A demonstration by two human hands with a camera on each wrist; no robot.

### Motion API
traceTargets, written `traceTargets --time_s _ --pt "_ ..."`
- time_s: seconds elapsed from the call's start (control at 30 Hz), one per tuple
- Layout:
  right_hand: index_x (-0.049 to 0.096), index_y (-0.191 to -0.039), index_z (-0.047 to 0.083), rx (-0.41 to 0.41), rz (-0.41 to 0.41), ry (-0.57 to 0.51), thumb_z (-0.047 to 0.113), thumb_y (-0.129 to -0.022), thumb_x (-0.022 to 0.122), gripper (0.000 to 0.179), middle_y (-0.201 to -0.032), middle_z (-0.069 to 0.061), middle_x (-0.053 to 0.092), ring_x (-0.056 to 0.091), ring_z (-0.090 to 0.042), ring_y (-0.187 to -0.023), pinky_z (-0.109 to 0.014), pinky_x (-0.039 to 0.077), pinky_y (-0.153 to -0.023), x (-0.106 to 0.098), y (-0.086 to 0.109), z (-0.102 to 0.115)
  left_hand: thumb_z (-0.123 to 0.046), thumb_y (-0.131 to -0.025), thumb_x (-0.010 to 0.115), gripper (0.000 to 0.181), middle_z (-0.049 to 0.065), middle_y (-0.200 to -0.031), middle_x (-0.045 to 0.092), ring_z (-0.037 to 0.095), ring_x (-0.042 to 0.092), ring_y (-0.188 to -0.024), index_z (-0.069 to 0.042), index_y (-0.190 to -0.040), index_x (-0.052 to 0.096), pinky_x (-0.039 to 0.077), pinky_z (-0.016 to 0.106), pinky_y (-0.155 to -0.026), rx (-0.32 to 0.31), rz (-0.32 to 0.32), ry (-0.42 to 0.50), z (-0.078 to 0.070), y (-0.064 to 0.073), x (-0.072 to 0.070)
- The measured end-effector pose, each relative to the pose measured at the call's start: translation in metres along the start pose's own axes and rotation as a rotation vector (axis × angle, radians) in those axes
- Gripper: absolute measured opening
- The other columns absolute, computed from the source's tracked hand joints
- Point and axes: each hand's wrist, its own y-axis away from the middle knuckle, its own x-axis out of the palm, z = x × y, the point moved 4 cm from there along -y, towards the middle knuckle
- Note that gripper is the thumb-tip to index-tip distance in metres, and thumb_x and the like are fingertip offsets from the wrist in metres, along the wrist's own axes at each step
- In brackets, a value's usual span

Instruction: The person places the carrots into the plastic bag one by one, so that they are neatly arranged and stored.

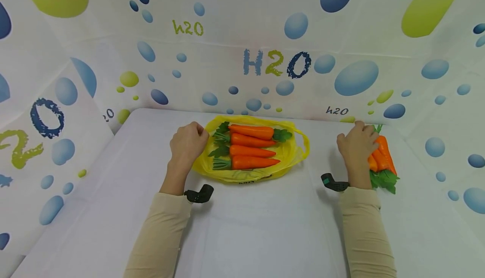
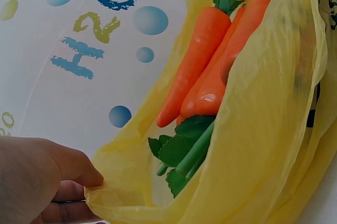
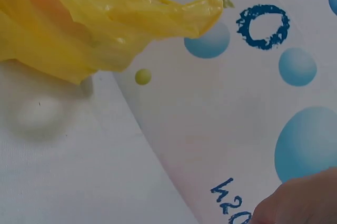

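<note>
A yellow plastic bag lies spread wide on the table, with several orange carrots side by side in it, green tops attached. My left hand pinches the bag's left edge; the left wrist view shows the thumb and fingers gripping the thin plastic. Off to the right, my right hand is over another group of carrots, fingers spread and slightly bent. It partly hides them, and whether it touches them is unclear. Only a bit of this hand shows at the lower corner of the right wrist view.
A white cloth covers the table. Behind it rises a white backdrop printed with blue and green drops and H2O lettering. The bag's handle loop sticks out toward the right hand. Black cameras sit on both wrists.
</note>
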Motion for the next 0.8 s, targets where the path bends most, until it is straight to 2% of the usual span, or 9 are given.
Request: traceTargets --time_s 0.23,0.4,0.53,0.8 --pt "0.027 -0.145 -0.014 0.086 0.085 0.063 0.021 -0.091 0.046 0.068 -0.144 -0.043 0.025 0.023 -0.059 -0.132 -0.073 0.024 -0.104 0.003 -0.002 -0.011 -0.024 -0.097 0.048 0.032 0.016 -0.092 0.07 0.029 0.062 -0.074 -0.001 -0.108 0.067 0.056 0.042 -0.07 -0.003 0.0 0.001 0.0 0.0 -0.001" --pt "0.022 -0.146 -0.016 0.152 0.173 0.125 0.024 -0.092 0.048 0.072 -0.149 -0.047 0.015 0.018 -0.062 -0.135 -0.075 0.022 -0.108 0.004 -0.006 -0.02 -0.024 -0.098 0.048 0.032 0.016 -0.093 0.07 0.029 0.062 -0.074 0.0 -0.109 0.067 0.056 0.042 -0.07 -0.006 0.005 -0.005 -0.001 0.001 -0.001" --pt "0.019 -0.148 -0.016 0.184 0.217 0.124 0.026 -0.093 0.05 0.076 -0.151 -0.047 0.009 0.016 -0.064 -0.135 -0.078 0.02 -0.108 0.007 -0.007 -0.025 -0.024 -0.097 0.048 0.032 0.016 -0.092 0.07 0.029 0.062 -0.074 0.0 -0.109 0.067 0.056 0.042 -0.07 -0.007 0.002 -0.004 -0.001 0.001 -0.001" --pt "0.017 -0.15 -0.014 0.212 0.26 0.105 0.026 -0.094 0.05 0.076 -0.152 -0.046 0.007 0.016 -0.064 -0.136 -0.081 0.018 -0.107 0.009 -0.003 -0.03 -0.025 -0.097 0.048 0.032 0.016 -0.092 0.07 0.029 0.063 -0.073 -0.001 -0.108 0.067 0.056 0.042 -0.069 -0.006 0.0 -0.007 0.0 0.001 -0.001"
